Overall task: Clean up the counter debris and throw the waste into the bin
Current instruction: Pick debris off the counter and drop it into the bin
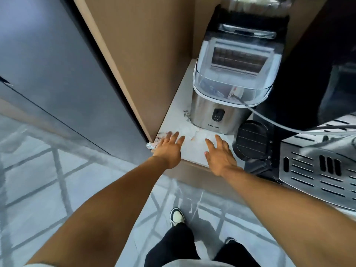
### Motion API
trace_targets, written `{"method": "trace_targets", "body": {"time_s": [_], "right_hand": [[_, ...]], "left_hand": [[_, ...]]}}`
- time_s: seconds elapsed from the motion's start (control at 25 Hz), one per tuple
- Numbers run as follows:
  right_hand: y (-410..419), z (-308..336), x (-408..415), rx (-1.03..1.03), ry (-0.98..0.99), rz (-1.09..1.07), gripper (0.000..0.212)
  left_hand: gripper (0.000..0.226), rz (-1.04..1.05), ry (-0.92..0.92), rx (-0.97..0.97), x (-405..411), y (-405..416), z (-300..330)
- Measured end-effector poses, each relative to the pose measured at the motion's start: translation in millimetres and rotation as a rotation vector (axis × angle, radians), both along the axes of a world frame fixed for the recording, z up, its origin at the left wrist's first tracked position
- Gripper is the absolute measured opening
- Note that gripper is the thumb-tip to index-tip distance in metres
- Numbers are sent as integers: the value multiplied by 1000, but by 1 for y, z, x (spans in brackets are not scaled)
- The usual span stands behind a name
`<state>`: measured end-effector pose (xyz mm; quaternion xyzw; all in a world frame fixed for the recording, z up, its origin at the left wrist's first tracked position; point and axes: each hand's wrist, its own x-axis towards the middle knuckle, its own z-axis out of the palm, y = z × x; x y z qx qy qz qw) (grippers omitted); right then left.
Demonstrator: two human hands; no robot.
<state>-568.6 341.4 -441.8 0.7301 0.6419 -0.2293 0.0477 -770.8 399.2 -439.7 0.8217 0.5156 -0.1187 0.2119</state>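
Both my hands reach over the front of a white counter (179, 114). My left hand (170, 146) is open, fingers spread, over the counter's left corner, where brownish debris (159, 136) and a clear wrapper (151, 146) lie at the edge. My right hand (218, 154) is open too, its fingertips at a crumpled clear plastic piece (200, 136) in front of the ice maker. A few dark crumbs (186, 113) lie beside the ice maker's left side. No bin shows in view.
A steel ice maker (221, 112) with a clear lid stands at the back of the counter. A black round part (250, 140) and a coffee machine with a slotted steel tray (317, 170) sit to the right. A brown panel (138, 54) walls the left side.
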Motion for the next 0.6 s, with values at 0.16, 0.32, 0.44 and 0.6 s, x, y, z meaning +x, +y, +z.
{"method": "trace_targets", "body": {"time_s": [0.16,0.32,0.44,0.6], "right_hand": [[13,-9,-2,41,-64,-108,59],[25,-20,-1,54,-34,-223,42],[28,-26,-3,91,1,-257,36],[32,-25,-5,112,49,-286,32]], "left_hand": [[86,-193,-24,-20,8,33,-11],[88,-307,-9,16,13,51,-30],[81,-309,-25,71,12,57,-42],[61,-265,-105,207,12,60,-45]]}}
